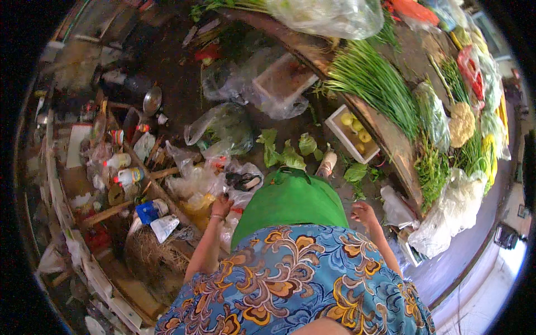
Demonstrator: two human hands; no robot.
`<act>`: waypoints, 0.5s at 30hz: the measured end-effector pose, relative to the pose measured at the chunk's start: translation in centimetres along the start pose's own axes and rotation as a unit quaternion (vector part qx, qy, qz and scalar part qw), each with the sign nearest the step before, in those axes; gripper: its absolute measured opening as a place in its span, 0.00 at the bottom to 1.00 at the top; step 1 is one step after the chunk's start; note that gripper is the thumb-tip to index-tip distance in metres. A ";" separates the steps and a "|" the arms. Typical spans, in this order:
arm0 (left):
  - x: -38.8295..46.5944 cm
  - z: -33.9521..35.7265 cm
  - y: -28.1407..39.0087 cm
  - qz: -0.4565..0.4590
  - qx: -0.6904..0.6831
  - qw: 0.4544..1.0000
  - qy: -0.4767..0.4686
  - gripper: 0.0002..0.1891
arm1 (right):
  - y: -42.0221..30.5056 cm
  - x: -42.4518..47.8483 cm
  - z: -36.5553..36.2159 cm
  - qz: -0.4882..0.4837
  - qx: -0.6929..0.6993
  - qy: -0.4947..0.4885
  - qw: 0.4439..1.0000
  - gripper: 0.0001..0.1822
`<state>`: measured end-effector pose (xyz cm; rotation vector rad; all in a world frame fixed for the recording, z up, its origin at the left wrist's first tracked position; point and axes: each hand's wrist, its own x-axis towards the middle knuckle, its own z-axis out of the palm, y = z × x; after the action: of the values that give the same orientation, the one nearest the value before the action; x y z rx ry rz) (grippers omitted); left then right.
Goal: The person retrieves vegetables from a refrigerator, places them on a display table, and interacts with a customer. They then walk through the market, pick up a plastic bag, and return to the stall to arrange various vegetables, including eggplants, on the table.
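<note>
My left hand (222, 206) hangs beside the green apron (289, 205), fingers loosely curled. It is nearest to a heap of clear plastic bags (192, 180) and a yellowish bag (199, 206); whether anything is in its fingers is unclear. On the apron's other side my right hand (363, 212) hangs with its fingers bent and a little apart, nothing seen in it. A white plastic bag (395, 205) lies close to that hand. Loose green leaves (292, 155) lie on the floor ahead, around one shoe (327, 163).
At right a wooden counter edge (391, 146) bears long green stalks (377, 79), a cauliflower-like head (462, 124) and bagged vegetables. A box of yellow-green fruit (356, 125) stands beneath. On the left are bottles (129, 176) and dry roots or straw (157, 251). Large plastic bags (226, 125) lie ahead.
</note>
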<state>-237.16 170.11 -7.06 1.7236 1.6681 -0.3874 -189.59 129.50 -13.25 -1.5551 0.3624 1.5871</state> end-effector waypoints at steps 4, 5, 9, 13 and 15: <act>-2.3 1.7 -3.9 -0.102 -0.062 0.992 -0.044 0.30 | 1.1 3.9 -1.8 0.035 -0.010 -0.109 0.993 0.38; -3.7 0.5 -2.5 -0.100 -0.120 0.986 -0.064 0.29 | 0.8 4.5 -2.0 0.058 0.007 -0.127 0.990 0.38; -3.6 2.4 -3.3 -0.071 -0.236 0.966 -0.075 0.31 | 0.1 4.9 -1.8 0.085 0.036 -0.144 0.985 0.38; -3.2 4.9 -2.0 -0.030 -0.261 0.965 -0.006 0.35 | -0.7 1.9 -0.8 -0.005 -0.082 -0.115 0.990 0.34; -2.6 7.4 -3.4 -0.022 -0.280 0.960 0.002 0.36 | -3.8 -2.1 0.8 -0.044 -0.022 -0.124 0.991 0.31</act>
<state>-238.96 163.10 -11.56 1.2651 1.6205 0.0737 -187.72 131.53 -9.86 -1.3674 0.1209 1.7049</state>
